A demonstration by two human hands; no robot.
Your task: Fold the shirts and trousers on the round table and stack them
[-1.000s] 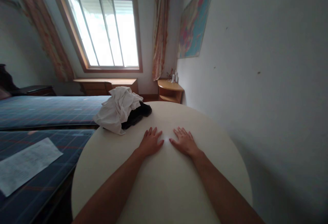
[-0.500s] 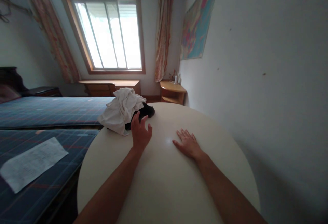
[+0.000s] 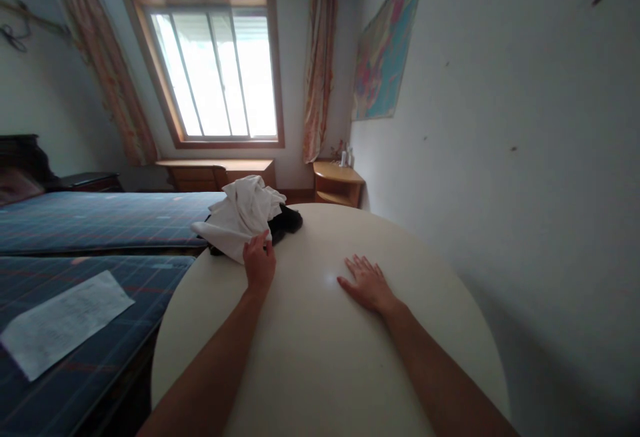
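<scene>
A crumpled heap of white cloth (image 3: pixel 237 214), perhaps a garment, lies at the far left of the round cream table (image 3: pixel 325 357). Black cloth (image 3: pixel 287 221) shows under it and to its right. My left hand (image 3: pixel 259 265) is at the heap's near right edge, its fingers closed on the white cloth and pulling up a fold. On the table to the right, my right hand (image 3: pixel 367 282) rests palm down with its fingers spread and nothing in it.
Left of the table are mattresses with blue plaid covers (image 3: pixel 125 217), a paper sheet (image 3: pixel 67 324) lying on the nearer one. A white wall (image 3: pixel 525 224) stands close on the right. Beyond the table are a wooden desk (image 3: pixel 250 165) and a corner shelf (image 3: pixel 340 172).
My left hand has moved left and a little nearer, from the black cloth to the white cloth, and its fingers have closed. The white cloth has shifted slightly. My right hand stays put.
</scene>
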